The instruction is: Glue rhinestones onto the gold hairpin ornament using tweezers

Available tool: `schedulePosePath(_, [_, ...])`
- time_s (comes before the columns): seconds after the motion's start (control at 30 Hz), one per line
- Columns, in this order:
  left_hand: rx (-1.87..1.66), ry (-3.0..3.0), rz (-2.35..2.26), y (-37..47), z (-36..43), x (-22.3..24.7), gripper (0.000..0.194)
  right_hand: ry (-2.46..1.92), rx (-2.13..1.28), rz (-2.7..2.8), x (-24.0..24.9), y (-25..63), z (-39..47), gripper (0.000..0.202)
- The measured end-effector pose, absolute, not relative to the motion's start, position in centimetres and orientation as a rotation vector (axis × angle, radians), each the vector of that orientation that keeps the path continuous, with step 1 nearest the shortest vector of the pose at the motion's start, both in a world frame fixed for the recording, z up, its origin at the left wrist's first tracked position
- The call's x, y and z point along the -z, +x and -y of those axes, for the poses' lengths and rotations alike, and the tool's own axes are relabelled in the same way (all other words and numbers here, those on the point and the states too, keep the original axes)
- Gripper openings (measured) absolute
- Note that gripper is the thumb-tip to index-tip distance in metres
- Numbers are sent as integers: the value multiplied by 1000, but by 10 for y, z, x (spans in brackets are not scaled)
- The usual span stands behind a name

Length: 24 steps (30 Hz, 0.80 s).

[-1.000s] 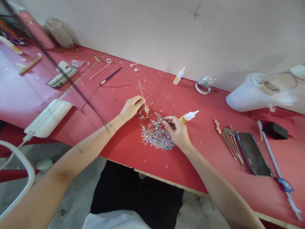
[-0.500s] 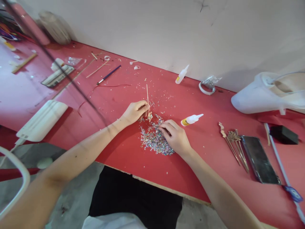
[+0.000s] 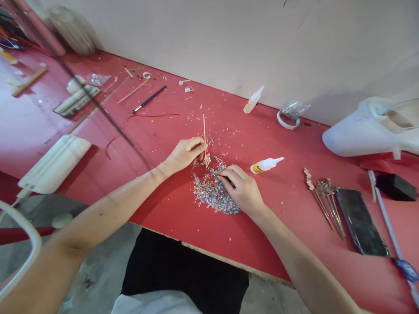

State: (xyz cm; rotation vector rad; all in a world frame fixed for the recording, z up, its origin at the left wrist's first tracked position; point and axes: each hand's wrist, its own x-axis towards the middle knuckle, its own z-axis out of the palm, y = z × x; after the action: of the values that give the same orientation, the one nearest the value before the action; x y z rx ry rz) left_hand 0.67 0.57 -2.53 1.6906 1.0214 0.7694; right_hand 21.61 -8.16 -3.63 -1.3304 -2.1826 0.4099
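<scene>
My left hand (image 3: pixel 188 153) pinches a thin gold hairpin (image 3: pixel 204 128), its shaft pointing away from me. The hairpin's ornate end (image 3: pixel 207 160) faces me, just above the near specks. In my right hand (image 3: pixel 240 185) is a pair of tweezers (image 3: pixel 214 173), mostly hidden by the fingers, tips close to the hairpin's ornate end. Beneath and beside that hand spreads a pile of small shiny iridescent chips (image 3: pixel 212 194) on the red table (image 3: pixel 170 205). A glue bottle (image 3: pixel 266 165) with a yellow label lies right of the pile.
A second glue bottle (image 3: pixel 253 100) is near the wall, by a tape roll (image 3: pixel 288 120). At right are several finished-looking hairpins (image 3: pixel 327 200), a phone (image 3: pixel 362 222), a black block (image 3: pixel 396 186) and a white jug (image 3: pixel 350 131). Leftward lie a paintbrush (image 3: pixel 149 99) and a white power strip (image 3: pixel 55 165).
The view has shifted slightly, so the table's things sit a little differently in the picture. Both hands keep nearly the same pose and hold the same things.
</scene>
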Motion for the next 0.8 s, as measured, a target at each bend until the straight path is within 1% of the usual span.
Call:
schedulePosePath(0.43, [-782,1708,-1002,7,-6,25,30,-1340,-338,2212,38,216,82,17])
schedulePosePath(0.53, [-830,1585,-1007,6,-9,25,29,-1349,-319,2191,38,216,83,17])
schedulePosePath(0.67, [-1011,1269,-1028,3,-14,23,24,-1360,-265,2192,37,215,83,18])
schedulePosePath(0.8, [-1023,1246,-1022,4,-15,19,24,-1359,-255,2200,37,213,82,18])
